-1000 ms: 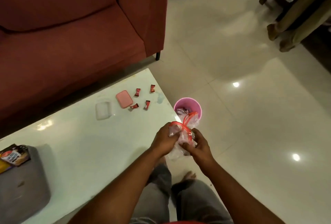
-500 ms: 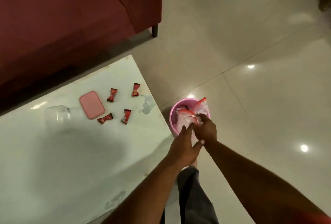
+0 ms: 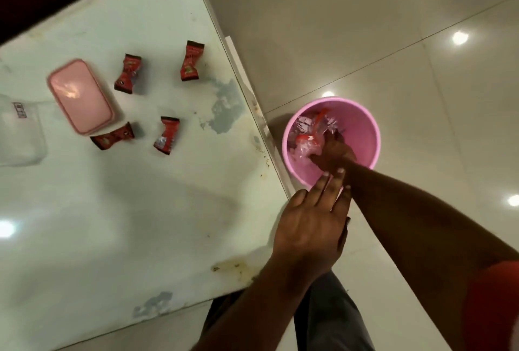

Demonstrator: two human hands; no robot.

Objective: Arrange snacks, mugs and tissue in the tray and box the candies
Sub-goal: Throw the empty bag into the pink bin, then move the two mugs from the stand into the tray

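Left grip (image 3: 309,227) flat and spread, fingers straight, empty, hovering palm-down by the counter (image 3: 140,210) corner; right grip (image 3: 332,151) plunged into the pink bin (image 3: 365,131) on the floor, curled onto crumpled clear plastic with red trim (image 3: 307,137). Leftward on the counter: clear box (image 3: 19,137) with an unreadable label, pink lid (image 3: 80,96), four red candies (image 3: 129,76), wrapper print too blurred to read.

Four red-wrapped candies (image 3: 157,97) lie scattered flat on the white table (image 3: 140,210), two above and two below, all apart from one another. A pink rectangular lid (image 3: 80,96) lies just left of them (glossy, corners rounded), beside a clear plastic box (image 3: 19,134) at the frame's left edge.
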